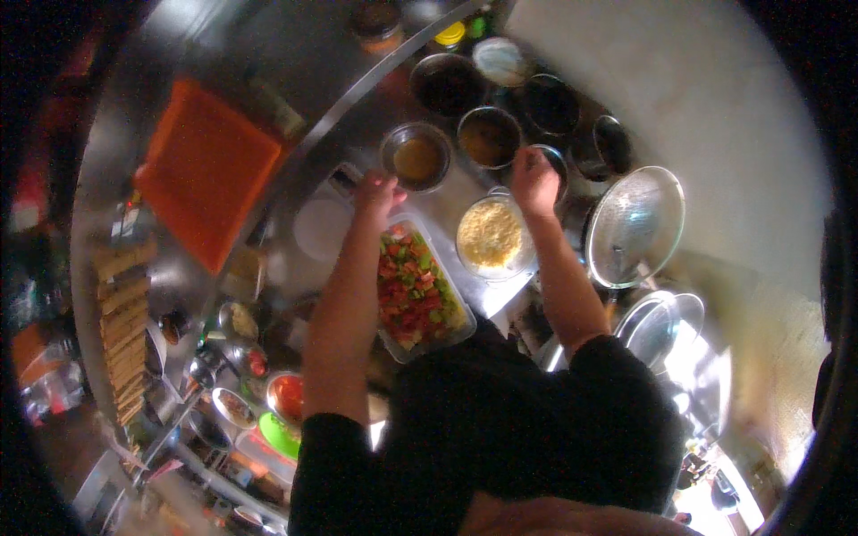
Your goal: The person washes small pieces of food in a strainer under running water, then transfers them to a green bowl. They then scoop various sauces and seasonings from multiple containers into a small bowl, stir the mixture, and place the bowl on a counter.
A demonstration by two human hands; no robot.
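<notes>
My left hand [377, 194] is at the far end of a clear plastic tub [462, 315] filled with chopped red and green vegetables. Beside its fingers lies a small dark-and-silver object [345, 177], too blurred to name. Whether this hand grips anything is unclear. My right hand [536, 184] is over a round metal container [555, 167], its fingers bunched at the near rim and partly hidden. Just left of that wrist stands a bowl with handles [529, 258] holding a pale yellow, crumbly food [491, 234]. Beyond my left hand is a round container of brownish contents [415, 157].
More round containers [489, 137] stand at the back, near a yellow lid [450, 33]. A round mesh strainer [635, 228] leans at the right wall. An orange tray or board [208, 174] is on the upper-left steel surface. Bowls and a green lid [279, 435] crowd the lower left.
</notes>
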